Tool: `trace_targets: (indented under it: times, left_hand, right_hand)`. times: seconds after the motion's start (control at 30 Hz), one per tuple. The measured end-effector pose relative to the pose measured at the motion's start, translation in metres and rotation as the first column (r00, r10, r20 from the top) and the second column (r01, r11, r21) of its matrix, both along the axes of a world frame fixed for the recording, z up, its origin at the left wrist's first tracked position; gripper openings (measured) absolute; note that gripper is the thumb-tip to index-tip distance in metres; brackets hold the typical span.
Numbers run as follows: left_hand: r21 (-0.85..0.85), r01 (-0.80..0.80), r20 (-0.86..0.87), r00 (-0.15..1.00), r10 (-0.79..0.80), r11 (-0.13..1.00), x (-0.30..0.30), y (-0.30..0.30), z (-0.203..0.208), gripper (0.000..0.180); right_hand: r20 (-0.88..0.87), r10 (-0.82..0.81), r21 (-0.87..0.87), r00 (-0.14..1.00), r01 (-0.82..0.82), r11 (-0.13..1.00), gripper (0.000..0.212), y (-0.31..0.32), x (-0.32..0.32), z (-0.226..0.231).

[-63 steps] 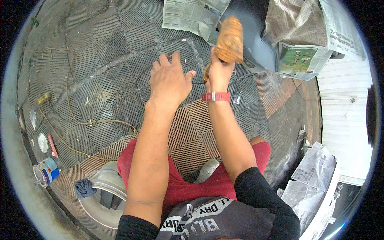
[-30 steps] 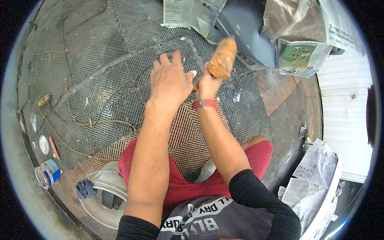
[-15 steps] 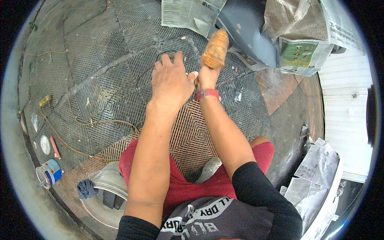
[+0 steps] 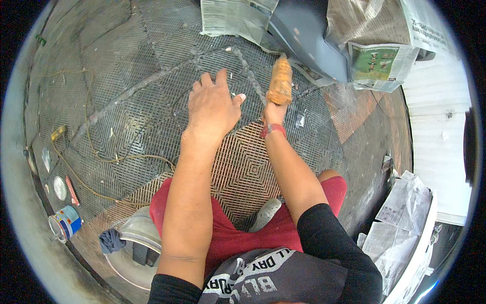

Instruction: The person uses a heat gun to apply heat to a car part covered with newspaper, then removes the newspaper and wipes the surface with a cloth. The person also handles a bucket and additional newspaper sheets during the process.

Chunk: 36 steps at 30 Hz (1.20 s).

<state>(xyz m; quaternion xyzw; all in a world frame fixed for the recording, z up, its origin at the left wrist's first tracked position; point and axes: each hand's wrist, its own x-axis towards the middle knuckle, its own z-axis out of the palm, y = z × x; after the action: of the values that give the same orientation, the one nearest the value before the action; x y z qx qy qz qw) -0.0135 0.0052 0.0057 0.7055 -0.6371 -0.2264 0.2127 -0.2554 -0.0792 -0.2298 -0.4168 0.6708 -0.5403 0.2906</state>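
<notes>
My right hand [image 4: 275,114], with a red band on its wrist, is closed round the lower end of an orange-brown, mottled, roughly cylindrical thing [image 4: 280,83]. That thing points away from me and narrows toward its far end; its exact kind I cannot make out. To its left, my left hand [image 4: 214,105] hovers palm down over the floor, empty, fingers apart and thumb out to the right. A grey curved panel [image 4: 310,43] lies just beyond the held thing, with newspaper sheets [image 4: 377,66] around it.
Ribbed matting [image 4: 136,106] covers the floor, crossed by a thin yellowish cord [image 4: 93,152]. By my left knee stands a pale round container [image 4: 119,258] with a dark cloth [image 4: 111,240] on its rim. Left of it is a blue-labelled can [image 4: 66,223]. Newspaper [image 4: 400,218] covers something at right.
My right hand has come nearer and slightly right with the orange-brown thing, now farther from my left thumb. My left hand has shifted slightly left and stays spread.
</notes>
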Motion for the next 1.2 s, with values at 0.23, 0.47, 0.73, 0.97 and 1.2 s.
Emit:
trace_targets:
  times: [0.23,0.47,0.73,0.97,1.2]
  left_hand:
    - [0.044,0.017,0.051,0.999,-0.020,0.999,-0.005,-0.002,-0.008,0.073]
    - [0.076,0.070,0.078,0.994,-0.076,0.995,-0.027,-0.009,-0.011,0.073]
    - [0.101,0.117,0.114,0.985,-0.128,0.988,-0.047,-0.014,-0.017,0.075]
    - [0.162,0.139,0.161,0.973,-0.165,0.977,-0.063,-0.016,-0.020,0.075]
    - [0.153,0.152,0.204,0.962,-0.182,0.976,-0.065,-0.020,-0.034,0.073]
  right_hand:
    - [0.278,-0.195,0.054,0.941,0.188,0.981,0.060,0.038,-0.049,0.002]
    - [0.416,-0.339,-0.084,0.844,0.407,0.909,0.033,0.029,-0.130,0.020]
    - [0.564,-0.345,0.044,0.750,0.390,0.920,0.024,0.001,-0.248,0.066]
    - [0.514,-0.322,0.135,0.795,0.296,0.946,0.024,-0.004,-0.325,0.108]
    - [0.402,-0.181,0.115,0.898,0.147,0.982,0.026,0.031,-0.285,0.110]
